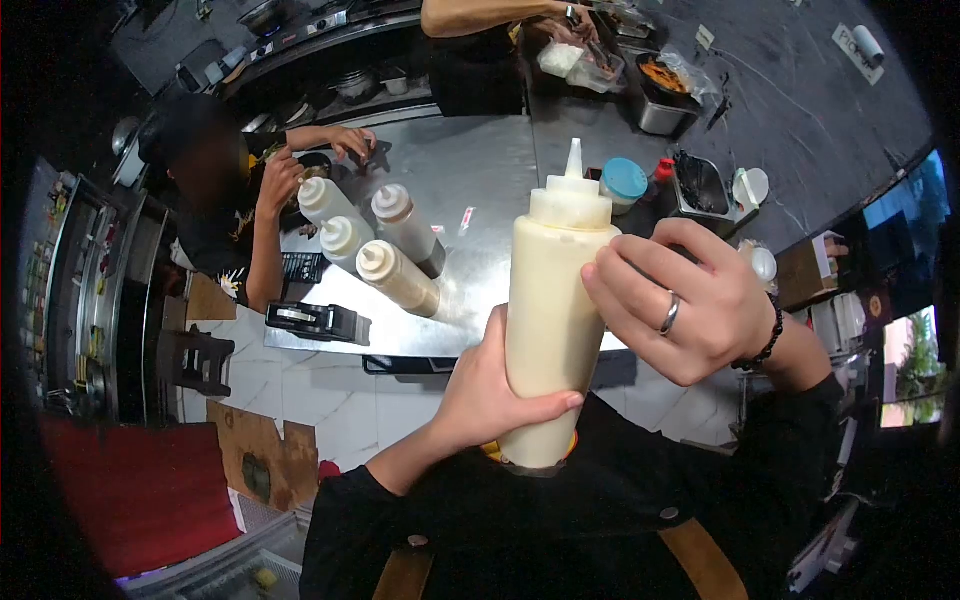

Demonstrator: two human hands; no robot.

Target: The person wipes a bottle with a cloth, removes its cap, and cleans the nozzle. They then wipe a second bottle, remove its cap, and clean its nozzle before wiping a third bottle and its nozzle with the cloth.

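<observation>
A large squeeze bottle (558, 300) full of a pale cream sauce stands upright close in front of me, its white nozzle pointing up. My left hand (490, 395) is wrapped round its lower part, thumb across the front. At the bottle's upper right side is my right hand (685, 295), fingers bent and pressed together, with a ring and a dark bead bracelet. Its fingertips touch or nearly touch the bottle just below the cap. The thumb is hidden, and whatever it may pinch does not show.
Several more squeeze bottles (398, 280) stand on the metal table (470, 150), beside a black tape dispenser (318, 322). A blue-lidded jar (624, 182) and a metal tray (703, 185) are behind. One co-worker (215, 200) sits at left; another person's arms (490, 15) work at the back.
</observation>
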